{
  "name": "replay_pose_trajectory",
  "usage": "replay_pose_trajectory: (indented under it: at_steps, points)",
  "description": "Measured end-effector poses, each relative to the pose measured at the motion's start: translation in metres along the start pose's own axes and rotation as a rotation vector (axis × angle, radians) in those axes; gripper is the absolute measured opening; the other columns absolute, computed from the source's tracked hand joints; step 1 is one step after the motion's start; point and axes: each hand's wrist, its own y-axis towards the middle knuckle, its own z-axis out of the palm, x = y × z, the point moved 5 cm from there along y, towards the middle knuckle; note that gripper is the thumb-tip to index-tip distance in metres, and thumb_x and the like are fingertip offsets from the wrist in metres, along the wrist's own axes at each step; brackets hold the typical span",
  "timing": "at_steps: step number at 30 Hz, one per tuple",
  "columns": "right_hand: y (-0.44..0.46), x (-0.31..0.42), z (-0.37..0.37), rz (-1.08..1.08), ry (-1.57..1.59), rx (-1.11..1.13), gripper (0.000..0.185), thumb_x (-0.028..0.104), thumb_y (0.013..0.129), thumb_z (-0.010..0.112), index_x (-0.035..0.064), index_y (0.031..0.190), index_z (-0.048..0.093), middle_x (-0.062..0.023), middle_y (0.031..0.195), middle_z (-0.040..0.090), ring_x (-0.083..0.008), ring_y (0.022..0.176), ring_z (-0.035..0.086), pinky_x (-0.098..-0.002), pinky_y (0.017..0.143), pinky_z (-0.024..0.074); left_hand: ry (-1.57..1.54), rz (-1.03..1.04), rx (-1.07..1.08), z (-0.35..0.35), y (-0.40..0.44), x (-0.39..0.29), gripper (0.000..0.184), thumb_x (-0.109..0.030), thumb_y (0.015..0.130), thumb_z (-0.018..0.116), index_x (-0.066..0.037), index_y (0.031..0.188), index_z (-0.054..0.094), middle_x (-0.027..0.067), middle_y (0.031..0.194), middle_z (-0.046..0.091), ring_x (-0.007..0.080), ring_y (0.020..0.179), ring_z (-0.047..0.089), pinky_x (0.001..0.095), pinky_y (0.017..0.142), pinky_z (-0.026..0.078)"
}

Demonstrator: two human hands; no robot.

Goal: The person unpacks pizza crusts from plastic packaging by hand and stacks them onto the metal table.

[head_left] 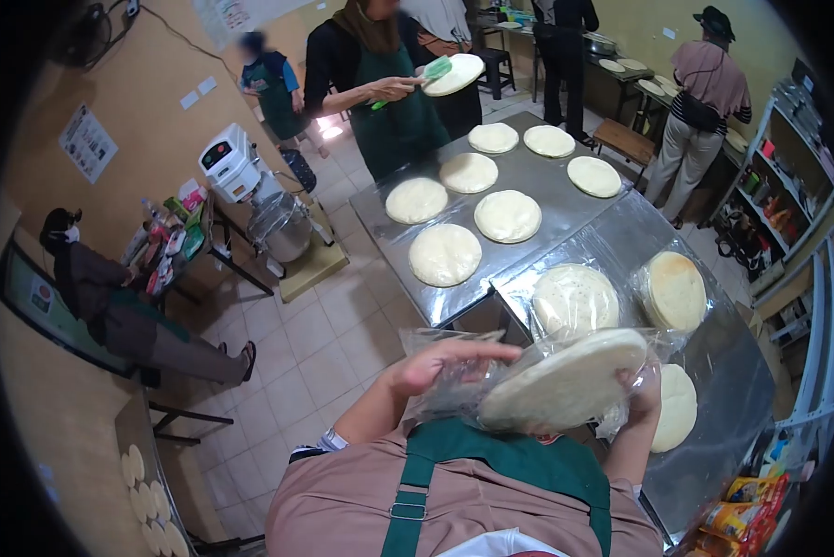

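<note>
In front of my chest a round, pale pizza base [570, 381] is tilted up inside a clear plastic bag [449, 395]. My right hand [642, 382] grips its right edge through the plastic. On the other side, my left hand [440, 364] is open, its fingers stretched toward the base and touching the loose film; some fingers are blurred behind it. Just beyond my hands lies a bagged base [575, 299] on the metal table [723, 371]. A bagged stack of bases [674, 291] is to its right. Another base [674, 408] lies beside my right hand.
Several round bases [445, 255] are spread over the far metal table section. Across it a co-worker [380, 93] holds a base and a green brush. A stand mixer [259, 195] is at left, a shelf [775, 176] at right. Snack packets [742, 511] are at lower right.
</note>
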Motion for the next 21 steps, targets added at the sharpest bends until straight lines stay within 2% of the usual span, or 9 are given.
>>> replay_pose_trajectory:
  at_steps: [1, 2, 4, 5, 8, 12, 14, 17, 21]
  points:
    - [-0.003, 0.001, 0.001, 0.041, -0.081, 0.010, 0.051, 0.014, 0.054, 0.073, 0.0003, 0.098, 0.050, -0.0048, 0.085, 0.057, -0.0143, 0.078, 0.054, -0.0266, 0.068, 0.0435, 0.093, 0.035, -0.021, -0.002, 0.004, -0.003, 0.099, -0.073, 0.053, 0.051, 0.006, 0.113, 0.043, 0.0127, 0.108, 0.051, 0.0138, 0.077, 0.049, 0.0253, 0.064, 0.038]
    - [-0.005, 0.001, 0.002, 0.041, -0.083, 0.003, 0.051, 0.014, 0.054, 0.073, 0.0003, 0.098, 0.050, -0.0048, 0.085, 0.057, -0.0143, 0.078, 0.054, -0.0266, 0.068, 0.0435, 0.089, 0.035, -0.014, 0.001, 0.008, -0.001, 0.099, -0.073, 0.053, 0.051, 0.006, 0.113, 0.043, 0.0127, 0.108, 0.051, 0.0138, 0.077, 0.049, 0.0253, 0.064, 0.038]
    - [-0.007, 0.000, 0.010, 0.062, -0.277, 0.066, 0.047, 0.012, 0.055, 0.072, 0.0003, 0.095, 0.052, -0.0043, 0.086, 0.057, -0.0133, 0.078, 0.054, -0.0263, 0.069, 0.0430, 0.414, 0.130, -0.079, 0.010, 0.018, -0.004, 0.077, -0.056, 0.066, 0.053, 0.004, 0.113, 0.044, 0.0135, 0.106, 0.052, 0.0172, 0.088, 0.051, 0.0271, 0.074, 0.039]
    - [-0.009, 0.006, 0.019, 0.086, -0.215, 0.058, 0.043, 0.011, 0.056, 0.072, 0.0004, 0.094, 0.053, -0.0037, 0.084, 0.057, -0.0130, 0.079, 0.053, -0.0261, 0.070, 0.0427, 0.353, 0.118, -0.067, 0.013, 0.021, -0.009, 0.057, -0.043, 0.075, 0.052, 0.002, 0.110, 0.048, 0.0148, 0.104, 0.053, 0.0194, 0.096, 0.050, 0.0283, 0.081, 0.037]
    - [-0.011, 0.010, 0.023, 0.027, -0.131, 0.067, 0.043, 0.010, 0.056, 0.072, 0.0002, 0.094, 0.054, -0.0046, 0.088, 0.057, -0.0134, 0.081, 0.053, -0.0266, 0.072, 0.0425, 0.279, 0.143, -0.236, 0.002, 0.019, -0.005, 0.042, -0.034, 0.082, 0.046, 0.002, 0.104, 0.052, 0.0148, 0.104, 0.054, 0.0196, 0.095, 0.051, 0.0283, 0.081, 0.037]
    - [-0.013, -0.009, 0.020, 0.126, -0.203, 0.104, 0.052, 0.014, 0.055, 0.074, -0.0007, 0.099, 0.051, -0.0064, 0.093, 0.056, -0.0154, 0.084, 0.053, -0.0279, 0.074, 0.0420, 0.354, 0.279, -0.360, -0.006, 0.010, -0.009, 0.037, -0.030, 0.085, 0.042, 0.002, 0.098, 0.055, 0.0111, 0.094, 0.057, 0.0148, 0.084, 0.052, 0.0257, 0.072, 0.039]
    - [-0.011, -0.035, 0.010, 0.208, -0.207, 0.008, 0.063, 0.017, 0.055, 0.075, -0.0019, 0.107, 0.045, -0.0085, 0.099, 0.054, -0.0172, 0.090, 0.052, -0.0290, 0.078, 0.0411, 0.215, 0.327, -0.534, -0.014, 0.001, -0.015, 0.038, -0.032, 0.085, 0.040, 0.001, 0.094, 0.056, 0.0052, 0.079, 0.056, 0.0090, 0.069, 0.048, 0.0219, 0.061, 0.037]
    - [-0.006, -0.047, 0.015, 0.139, -0.002, 0.021, 0.070, 0.019, 0.057, 0.074, -0.0025, 0.113, 0.039, -0.0092, 0.101, 0.053, -0.0183, 0.094, 0.050, -0.0304, 0.081, 0.0397, 0.132, 0.444, -0.738, -0.031, -0.012, -0.024, 0.034, -0.031, 0.086, 0.040, -0.003, 0.094, 0.057, 0.0037, 0.089, 0.057, 0.0048, 0.064, 0.044, 0.0195, 0.057, 0.035]
    - [0.001, -0.055, 0.027, 0.128, 0.185, 0.010, 0.069, 0.019, 0.060, 0.072, -0.0018, 0.115, 0.037, -0.0097, 0.105, 0.051, -0.0196, 0.095, 0.049, -0.0318, 0.083, 0.0387, 0.158, 0.435, -0.565, -0.024, -0.016, -0.029, 0.038, -0.034, 0.086, 0.037, -0.001, 0.092, 0.056, 0.0057, 0.084, 0.056, 0.0061, 0.065, 0.045, 0.0181, 0.056, 0.035]
